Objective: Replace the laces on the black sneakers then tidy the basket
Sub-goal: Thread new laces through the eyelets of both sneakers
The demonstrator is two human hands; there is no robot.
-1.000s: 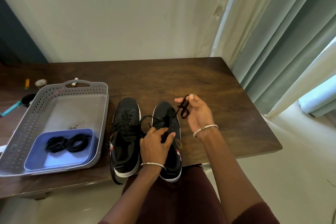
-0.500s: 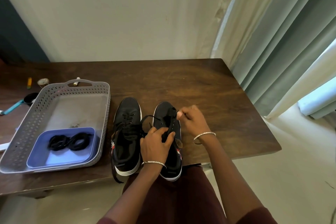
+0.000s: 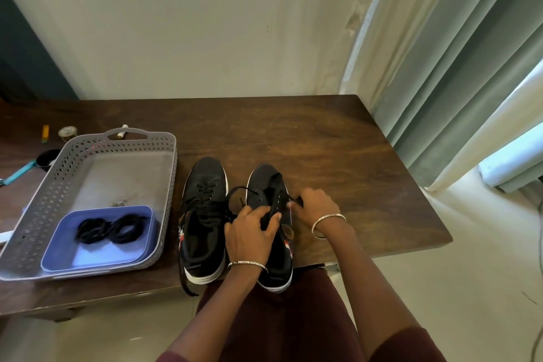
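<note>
Two black sneakers stand side by side near the table's front edge. The left sneaker point(image 3: 204, 214) is laced, with one lace end hanging over the edge. My left hand point(image 3: 249, 233) grips the tongue of the right sneaker point(image 3: 269, 185). My right hand point(image 3: 313, 204) is at that shoe's right side, pinching a black lace point(image 3: 299, 200). A loose loop of lace point(image 3: 235, 192) arcs between the two shoes. A grey perforated basket point(image 3: 58, 182) sits to the left and holds a blue tray point(image 3: 97, 254) with two coiled black laces point(image 3: 110, 228).
The dark wooden table point(image 3: 323, 150) extends behind and right of the shoes. Small items lie behind the basket: a teal tool point(image 3: 17, 173), a round tin point(image 3: 67, 132), a small white tube point(image 3: 121, 131). Curtains point(image 3: 458, 82) hang at the right.
My right hand has come down from in front of the shoe's toe, where it held a lace loop up, to the shoe's right side. My left hand has stayed on the tongue.
</note>
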